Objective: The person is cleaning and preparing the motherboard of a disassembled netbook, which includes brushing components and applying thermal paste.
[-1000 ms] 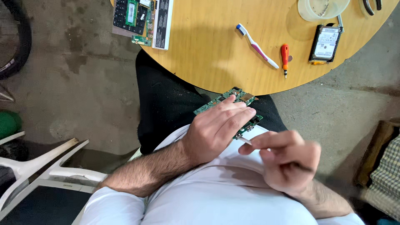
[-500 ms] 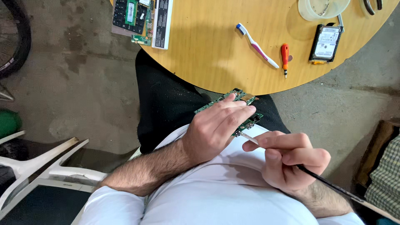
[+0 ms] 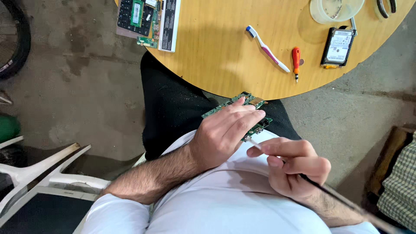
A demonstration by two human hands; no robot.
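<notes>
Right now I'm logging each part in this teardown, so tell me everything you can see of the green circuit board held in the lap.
The green circuit board is a flat rigid panel with small dark chips and metal connector housings along its edges. It is held tilted above the lap, just below the round wooden table's rim. The left hand covers most of it, fingers spread over its face. The right hand holds a thin dark-handled tool whose pale tip meets the board's lower edge.
</notes>
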